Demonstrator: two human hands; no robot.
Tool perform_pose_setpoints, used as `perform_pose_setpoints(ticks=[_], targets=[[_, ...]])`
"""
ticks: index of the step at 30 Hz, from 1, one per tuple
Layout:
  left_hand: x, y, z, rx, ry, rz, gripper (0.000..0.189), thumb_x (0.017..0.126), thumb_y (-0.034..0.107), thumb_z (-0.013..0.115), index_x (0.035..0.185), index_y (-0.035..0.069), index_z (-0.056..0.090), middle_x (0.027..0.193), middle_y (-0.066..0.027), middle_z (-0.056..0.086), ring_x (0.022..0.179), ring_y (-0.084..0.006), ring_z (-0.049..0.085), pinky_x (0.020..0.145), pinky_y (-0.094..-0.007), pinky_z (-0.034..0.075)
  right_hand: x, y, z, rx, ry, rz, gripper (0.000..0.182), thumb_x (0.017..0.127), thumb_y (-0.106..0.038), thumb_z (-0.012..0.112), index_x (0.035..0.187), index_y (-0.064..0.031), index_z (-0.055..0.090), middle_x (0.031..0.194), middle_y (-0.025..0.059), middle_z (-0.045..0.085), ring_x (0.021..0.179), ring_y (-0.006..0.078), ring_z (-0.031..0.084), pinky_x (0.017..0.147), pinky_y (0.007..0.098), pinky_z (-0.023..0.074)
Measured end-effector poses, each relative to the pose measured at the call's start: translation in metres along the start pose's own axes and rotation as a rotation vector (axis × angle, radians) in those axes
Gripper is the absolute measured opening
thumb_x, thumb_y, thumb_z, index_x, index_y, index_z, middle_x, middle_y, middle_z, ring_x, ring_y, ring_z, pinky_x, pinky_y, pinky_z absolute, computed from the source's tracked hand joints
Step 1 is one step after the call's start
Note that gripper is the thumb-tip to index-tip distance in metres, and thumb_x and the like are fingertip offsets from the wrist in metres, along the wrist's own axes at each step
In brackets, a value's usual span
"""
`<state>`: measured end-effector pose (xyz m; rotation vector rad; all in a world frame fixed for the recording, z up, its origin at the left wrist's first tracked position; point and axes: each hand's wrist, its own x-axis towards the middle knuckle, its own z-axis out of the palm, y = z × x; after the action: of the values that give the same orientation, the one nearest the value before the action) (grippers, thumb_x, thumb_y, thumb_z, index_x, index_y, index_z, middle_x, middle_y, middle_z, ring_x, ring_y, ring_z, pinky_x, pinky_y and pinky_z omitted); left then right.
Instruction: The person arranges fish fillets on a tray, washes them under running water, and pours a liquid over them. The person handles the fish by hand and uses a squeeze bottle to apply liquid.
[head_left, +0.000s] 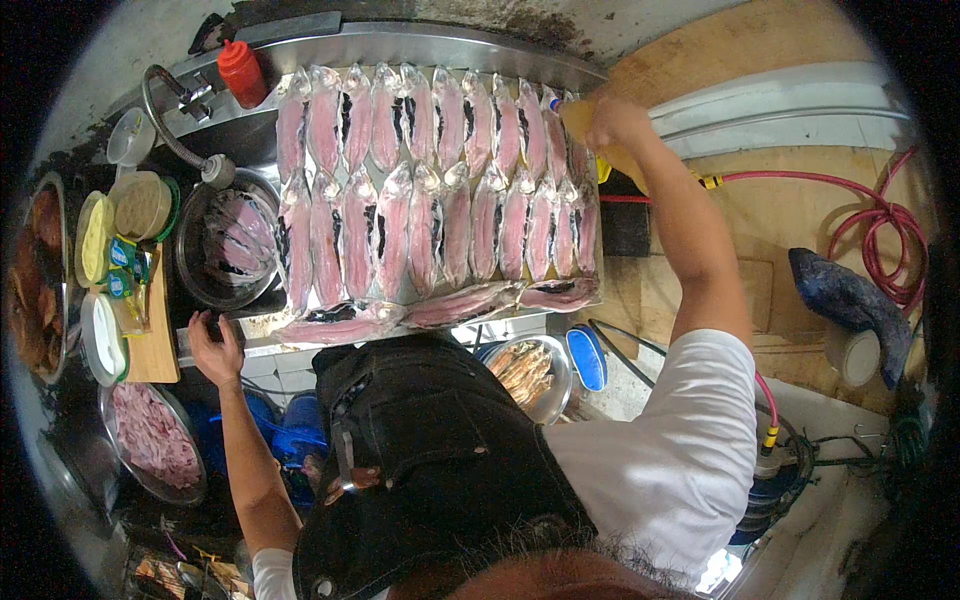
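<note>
Split, opened fish (394, 210) lie side by side in two long rows on a metal counter (259, 341), with several more laid crosswise along its front edge. My right hand (619, 124) is closed around a yellowish squeeze bottle (577, 120), tipped with its blue-and-red top towards the last fish at the upper right. Resting at the counter's front edge below the basin, my left hand (216, 349) has its fingers apart and holds nothing. A dark round basin (187, 274) with more opened fish (241, 232) stands in the sink near it.
A red squeeze bottle (241, 75) stands behind the sink, beside a flexible faucet (176, 135). Left are tubs (141, 206), seasoning packets (120, 277), a wooden board (157, 330) and a bowl of pale strips (154, 442). A red hose (795, 176) runs at right.
</note>
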<state>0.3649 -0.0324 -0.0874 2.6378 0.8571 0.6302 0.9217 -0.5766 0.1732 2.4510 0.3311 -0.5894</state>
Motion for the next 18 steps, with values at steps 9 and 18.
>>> perform_pose_setpoints(ticks=[9,18], targets=[[-0.005,-0.003,0.000,0.018,0.023,-0.001,0.040,0.100,0.029,0.073,0.120,-0.005,0.071,0.133,-0.0256,0.068,0.127,-0.0436,0.064,0.109,-0.0485,0.050,-0.053,-0.012,0.002,0.016,-0.085,0.006,0.052,0.068,-0.028,0.086,0.111,0.0004,0.081,0.122,0.0203,0.078,0.114,0.0373,0.076,0.092,0.0483,0.0617],[0.000,0.000,-0.003,0.026,0.017,0.019,0.042,0.100,0.033,0.072,0.122,-0.003,0.071,0.132,-0.0249,0.069,0.126,-0.0433,0.063,0.109,-0.0500,0.049,-0.083,-0.016,0.034,0.020,-0.153,0.000,0.074,0.070,-0.031,0.087,0.134,0.0010,0.069,0.136,0.0209,0.073,0.123,0.0380,0.073,0.097,0.0488,0.0608]])
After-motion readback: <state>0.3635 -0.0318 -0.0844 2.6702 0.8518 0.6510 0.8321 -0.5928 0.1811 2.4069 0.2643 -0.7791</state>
